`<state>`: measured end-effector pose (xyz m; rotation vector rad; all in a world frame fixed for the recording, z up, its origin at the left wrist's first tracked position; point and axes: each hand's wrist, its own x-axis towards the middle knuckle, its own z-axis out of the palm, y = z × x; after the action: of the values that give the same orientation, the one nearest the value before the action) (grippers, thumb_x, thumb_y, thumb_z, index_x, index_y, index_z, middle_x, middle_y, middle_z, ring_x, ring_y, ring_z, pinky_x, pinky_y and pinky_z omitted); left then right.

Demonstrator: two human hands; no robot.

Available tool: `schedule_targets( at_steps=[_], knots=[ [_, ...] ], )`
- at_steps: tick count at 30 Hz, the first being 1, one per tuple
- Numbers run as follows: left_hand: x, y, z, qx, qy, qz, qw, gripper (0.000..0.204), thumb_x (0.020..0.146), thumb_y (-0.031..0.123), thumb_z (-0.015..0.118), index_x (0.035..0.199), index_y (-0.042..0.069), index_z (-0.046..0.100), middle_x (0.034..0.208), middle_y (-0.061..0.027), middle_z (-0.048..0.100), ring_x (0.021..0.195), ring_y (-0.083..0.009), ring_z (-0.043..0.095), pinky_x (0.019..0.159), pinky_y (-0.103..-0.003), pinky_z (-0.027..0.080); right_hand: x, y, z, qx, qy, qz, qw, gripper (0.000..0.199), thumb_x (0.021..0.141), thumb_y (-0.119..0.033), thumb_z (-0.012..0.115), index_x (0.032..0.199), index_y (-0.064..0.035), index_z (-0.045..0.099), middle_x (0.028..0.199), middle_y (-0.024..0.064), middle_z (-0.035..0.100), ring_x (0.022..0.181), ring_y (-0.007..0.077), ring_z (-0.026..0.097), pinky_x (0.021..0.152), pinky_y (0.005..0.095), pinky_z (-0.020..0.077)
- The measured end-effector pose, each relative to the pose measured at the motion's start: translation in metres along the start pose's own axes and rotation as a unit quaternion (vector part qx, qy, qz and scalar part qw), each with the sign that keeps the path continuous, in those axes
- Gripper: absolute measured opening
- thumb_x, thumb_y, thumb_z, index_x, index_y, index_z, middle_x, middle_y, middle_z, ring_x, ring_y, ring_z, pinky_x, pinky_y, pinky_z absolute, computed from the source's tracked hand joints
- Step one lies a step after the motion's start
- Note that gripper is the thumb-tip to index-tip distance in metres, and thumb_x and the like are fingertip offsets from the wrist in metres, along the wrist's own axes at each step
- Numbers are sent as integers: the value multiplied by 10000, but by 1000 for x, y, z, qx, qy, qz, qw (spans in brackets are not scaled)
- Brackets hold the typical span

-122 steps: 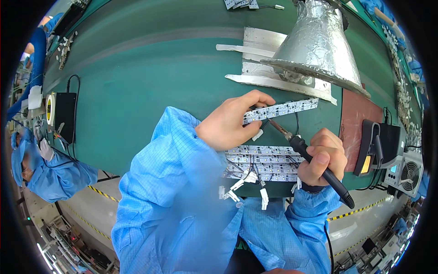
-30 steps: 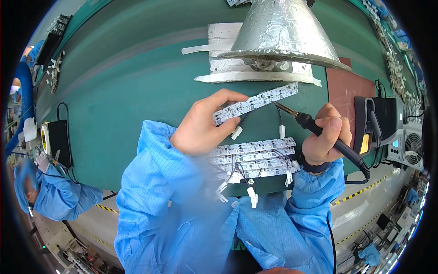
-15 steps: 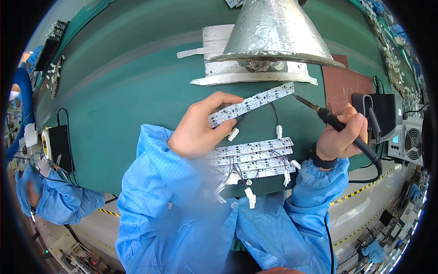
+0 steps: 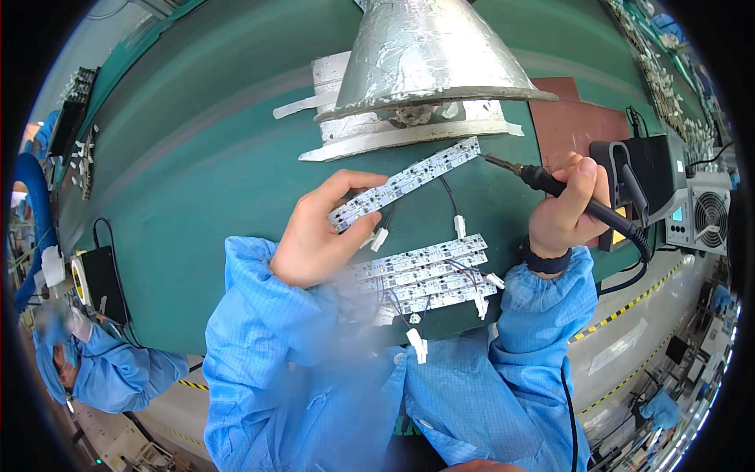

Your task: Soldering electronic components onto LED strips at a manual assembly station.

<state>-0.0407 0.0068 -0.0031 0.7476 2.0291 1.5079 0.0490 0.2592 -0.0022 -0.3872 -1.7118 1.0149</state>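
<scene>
Between thumb and fingers, my left hand (image 4: 314,228) grips the left end of an LED circuit strip (image 4: 417,177), a narrow white board with dark wires. The strip slants up to the right, and white plug connectors (image 4: 460,226) dangle from its wires. My right hand (image 4: 568,208) is closed round the handle of a soldering iron (image 4: 543,179). Its thin tip is at the strip's right end; whether they touch I cannot tell. Below lie several more LED strips (image 4: 440,256) side by side, with wires and connectors (image 4: 417,346) hanging toward me.
A foil-covered extraction hood (image 4: 432,59) stands over a white board at the back of the green bench (image 4: 197,189). At right are a reddish-brown mat (image 4: 582,118), a black soldering stand (image 4: 645,181) and a grey fan unit (image 4: 700,216). A co-worker in blue (image 4: 110,366) sits at left.
The soldering iron's tip has come closer to the strip's right end. The whole view has shifted slightly, so the bench things appear farther left.
</scene>
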Motion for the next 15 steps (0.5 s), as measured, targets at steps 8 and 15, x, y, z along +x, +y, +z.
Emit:
schedule_targets(
  at_steps=[8,15],
  knots=[
    [0,1,0,9,-2,5,1000,349,849,-54,627,1195,-26,591,1065,-115,648,1010,-180,617,887,-305,487,-2,7,1,7,8,-1,1000,338,948,-154,539,652,10,529,624,62,555,576,116,487,564,261,413],
    [-1,3,1,2,-1,-12,1000,350,852,-61,624,1199,-23,591,1062,-110,645,1006,-173,613,878,-296,484,-1,6,0,1,1,-4,1000,344,942,-169,557,651,16,555,631,54,570,579,104,496,546,247,404]
  ],
)
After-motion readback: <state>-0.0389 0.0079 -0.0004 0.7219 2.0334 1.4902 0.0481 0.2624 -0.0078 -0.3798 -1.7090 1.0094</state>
